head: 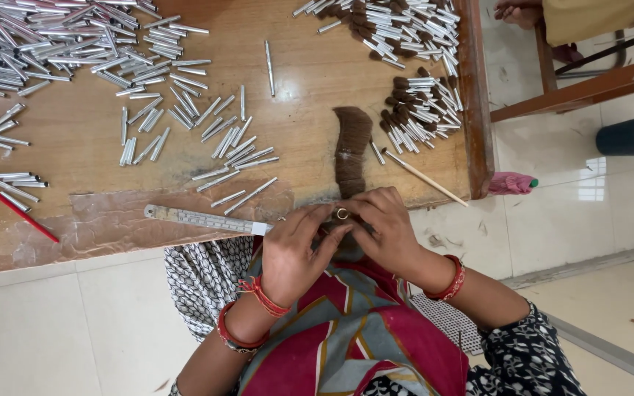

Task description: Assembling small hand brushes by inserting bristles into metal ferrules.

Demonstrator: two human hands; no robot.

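Shiny silver tubes (53, 44) are lying on a brown wooden table (310, 81), next to a dark brown bunch of hair (350, 150) and a silver ruler (203, 218). A thin red stick (9, 205) is lying there too. Red bangles (450, 280) are sitting on the wrist, over cloth (354, 330) that is showing red, grey and yellow patches.

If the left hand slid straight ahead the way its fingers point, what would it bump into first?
The left hand points up and inward at the small metal tube pinched between both hands, so it would likely meet that first, then the right hand fingers. Beyond them lies the brown hair bundle.
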